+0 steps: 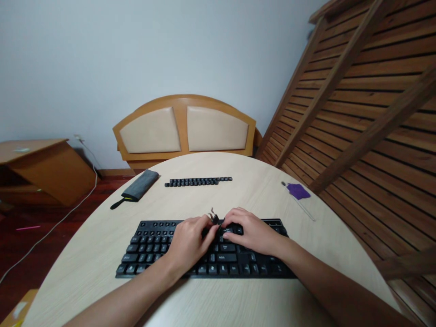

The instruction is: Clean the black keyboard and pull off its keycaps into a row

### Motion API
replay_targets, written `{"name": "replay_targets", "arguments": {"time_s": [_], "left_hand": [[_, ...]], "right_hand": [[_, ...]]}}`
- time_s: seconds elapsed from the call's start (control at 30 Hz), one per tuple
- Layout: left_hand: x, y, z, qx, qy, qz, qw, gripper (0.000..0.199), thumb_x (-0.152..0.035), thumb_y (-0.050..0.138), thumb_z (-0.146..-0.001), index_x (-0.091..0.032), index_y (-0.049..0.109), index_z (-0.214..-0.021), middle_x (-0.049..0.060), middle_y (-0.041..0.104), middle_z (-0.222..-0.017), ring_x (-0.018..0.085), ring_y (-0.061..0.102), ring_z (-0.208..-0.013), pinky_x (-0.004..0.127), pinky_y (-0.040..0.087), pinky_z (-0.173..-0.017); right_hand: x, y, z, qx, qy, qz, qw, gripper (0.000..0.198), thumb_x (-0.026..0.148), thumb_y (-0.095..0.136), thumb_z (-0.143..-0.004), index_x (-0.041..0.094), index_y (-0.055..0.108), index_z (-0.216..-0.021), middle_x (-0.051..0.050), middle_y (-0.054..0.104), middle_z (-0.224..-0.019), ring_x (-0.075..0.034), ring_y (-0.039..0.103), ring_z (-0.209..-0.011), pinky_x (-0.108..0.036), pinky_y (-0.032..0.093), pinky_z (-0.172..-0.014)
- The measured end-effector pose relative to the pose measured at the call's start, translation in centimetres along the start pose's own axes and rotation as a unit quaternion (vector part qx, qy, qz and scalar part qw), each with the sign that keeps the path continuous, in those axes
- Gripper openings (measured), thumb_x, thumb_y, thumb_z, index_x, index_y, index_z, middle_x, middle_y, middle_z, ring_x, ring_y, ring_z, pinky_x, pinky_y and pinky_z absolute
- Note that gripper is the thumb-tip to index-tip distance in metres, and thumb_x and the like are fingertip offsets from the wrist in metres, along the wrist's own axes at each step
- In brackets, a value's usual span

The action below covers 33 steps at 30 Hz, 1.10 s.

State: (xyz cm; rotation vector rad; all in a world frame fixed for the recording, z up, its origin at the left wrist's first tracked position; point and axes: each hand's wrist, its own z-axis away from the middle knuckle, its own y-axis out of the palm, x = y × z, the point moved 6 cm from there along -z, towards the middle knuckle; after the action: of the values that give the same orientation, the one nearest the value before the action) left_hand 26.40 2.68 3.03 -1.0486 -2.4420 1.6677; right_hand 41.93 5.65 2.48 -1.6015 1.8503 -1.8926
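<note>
A black keyboard point(226, 258) lies on the table in front of me, with bare sockets where keycaps are off in its top rows. My left hand point(190, 236) rests over its middle, thumb and forefinger pinched on a small dark piece with thin curved prongs point(214, 218); its exact kind is unclear. From the right, my right hand point(250, 230) curves over the upper keys. Its forefinger tip is close to the pinched piece, and keys show between forefinger and thumb. Loose black keycaps point(194, 182) stand in two rows behind the keyboard.
On the round pale table point(259, 181) lie a grey pouch point(140, 185) with a strap at the left and a purple cloth item point(299, 191) with a cord at the right. A headboard point(184, 122) stands beyond, and wooden slats point(361, 122) lean along the right.
</note>
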Motion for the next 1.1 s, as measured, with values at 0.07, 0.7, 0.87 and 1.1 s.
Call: {"name": "replay_targets", "arguments": {"time_s": [0.07, 0.7, 0.87, 1.1], "left_hand": [[0.1, 0.2, 0.2, 0.001, -0.002, 0.023, 1.000, 0.021, -0.030, 0.051, -0.094, -0.019, 0.058, -0.078, 0.003, 0.069, -0.072, 0.017, 0.064, -0.063, 0.029, 0.046, -0.058], [1.9, 1.4, 0.0, 0.082, -0.172, 0.409, 0.893, 0.021, -0.030, 0.058, -0.092, -0.018, 0.055, -0.109, 0.004, 0.076, -0.083, 0.019, 0.072, -0.082, 0.032, 0.051, -0.082], [2.0, 1.4, 0.0, 0.085, -0.193, 0.438, 0.874, 0.023, -0.032, 0.059, -0.091, -0.017, 0.054, -0.109, 0.005, 0.077, -0.084, 0.019, 0.072, -0.083, 0.033, 0.050, -0.084], [2.7, 1.3, 0.0, 0.037, -0.217, 0.452, 0.864, 0.026, -0.035, 0.059, -0.092, -0.019, 0.052, -0.111, 0.005, 0.077, -0.087, 0.020, 0.073, -0.090, 0.032, 0.050, -0.087]], "right_hand": [[0.0, -0.1, 0.1, -0.008, 0.000, -0.001, 1.000, 0.015, 0.030, 0.070, -0.085, 0.020, 0.068, -0.096, -0.005, 0.064, -0.103, -0.019, 0.058, -0.102, -0.033, 0.045, -0.092], [0.3, 0.4, 0.6, -0.033, -0.038, 0.041, 0.998, 0.011, 0.025, 0.063, -0.091, 0.019, 0.067, -0.099, -0.005, 0.066, -0.103, -0.019, 0.058, -0.101, -0.033, 0.047, -0.091], [0.3, 0.3, 0.7, -0.043, -0.037, 0.037, 0.998, 0.011, 0.026, 0.062, -0.091, 0.019, 0.065, -0.099, -0.006, 0.067, -0.101, -0.020, 0.060, -0.099, -0.035, 0.049, -0.089], [-0.2, -0.7, 0.4, -0.066, 0.008, -0.034, 0.997, 0.012, 0.028, 0.060, -0.093, 0.021, 0.067, -0.100, -0.004, 0.070, -0.101, -0.017, 0.065, -0.095, -0.030, 0.050, -0.087]]}}
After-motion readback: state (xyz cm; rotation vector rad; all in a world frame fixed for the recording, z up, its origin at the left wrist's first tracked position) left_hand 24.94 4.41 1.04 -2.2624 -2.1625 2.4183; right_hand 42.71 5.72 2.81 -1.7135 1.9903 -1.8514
